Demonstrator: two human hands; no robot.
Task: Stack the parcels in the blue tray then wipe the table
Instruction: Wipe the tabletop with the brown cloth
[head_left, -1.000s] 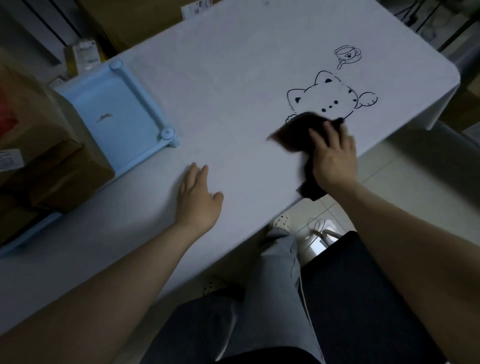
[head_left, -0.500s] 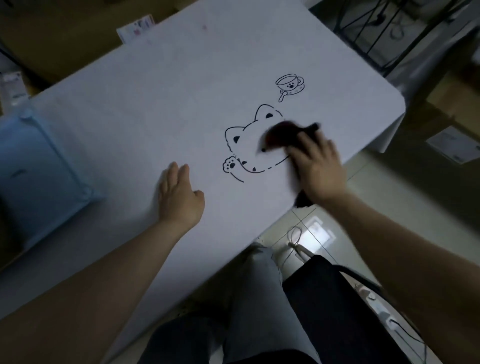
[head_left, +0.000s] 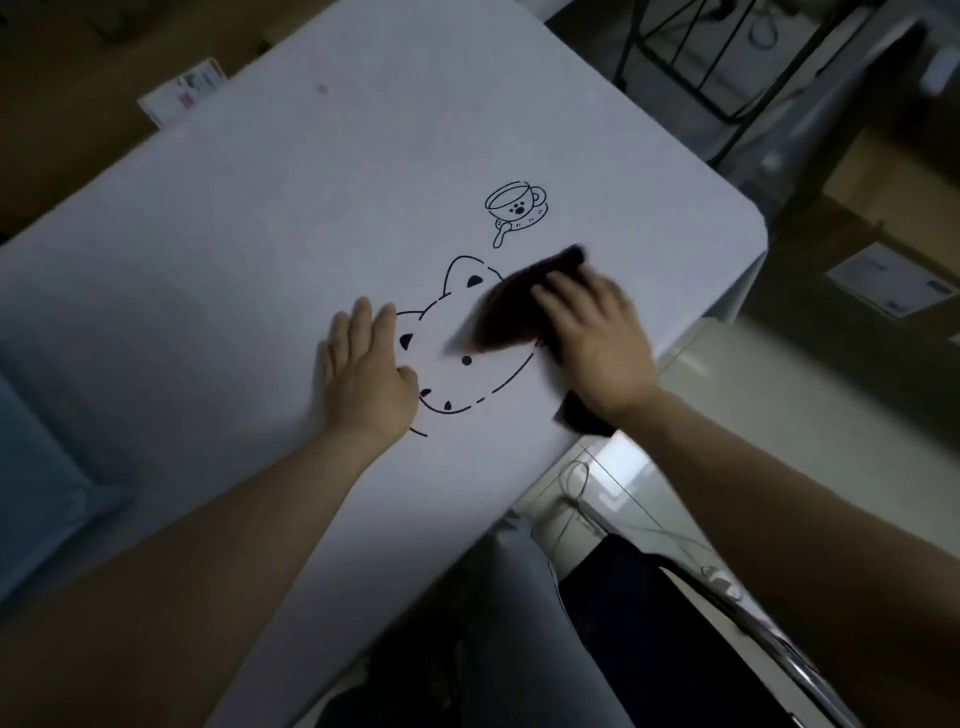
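Currently pressing the dark cloth (head_left: 511, 306) flat onto the table (head_left: 234, 260) with the right hand (head_left: 592, 343), fingers stretched out on top of it, not curling round it. Motion blur here, so reading no finer finger detail. Covering the upper-right part of the cat drawing (head_left: 457, 364) with the cloth, one end sticking out past the fingertips, the other showing under the wrist at the table's near edge.

Resting the left hand (head_left: 366, 374) palm-down on the table just left of the cloth, fingers straight and close together, holding nothing, overlapping the left side of the cat outline.

Seeing the cup drawing (head_left: 515, 205) uncovered just beyond the cloth. Seeing the blue tray (head_left: 41, 467) well off to the left of both hands, on the table at the frame edge; only a blurred corner showing, contents unreadable.

Spotting a printed card (head_left: 182, 93) far beyond the hands, poking out past the table's far edge. Spotting a cardboard box with a white label (head_left: 891, 280) off to the right, below table level. Standing in grey trousers (head_left: 519, 623) close against the near edge.
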